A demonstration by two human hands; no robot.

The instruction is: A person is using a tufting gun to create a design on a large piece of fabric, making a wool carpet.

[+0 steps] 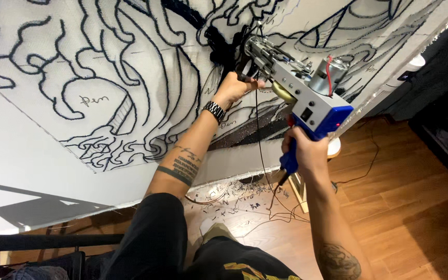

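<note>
A blue and grey tufting gun [307,96] points its needle end at a white stretched cloth [53,140] marked with black outlined shapes. My right hand [303,150] grips the gun's blue rear handle. Around the front handle, close to the cloth, my left hand [236,87] is closed; a dark wristband sits on that wrist. A dense patch of black tufted yarn [223,47] lies right at the needle. A thin black yarn strand [259,150] hangs from the gun toward the floor.
A wooden floor [390,207] lies below, with dark yarn scraps [234,199] scattered under the cloth's lower edge. A light wooden stool [303,187] stands behind my right arm. A black cable [370,158] trails across the floor. Dark furniture fills the right edge.
</note>
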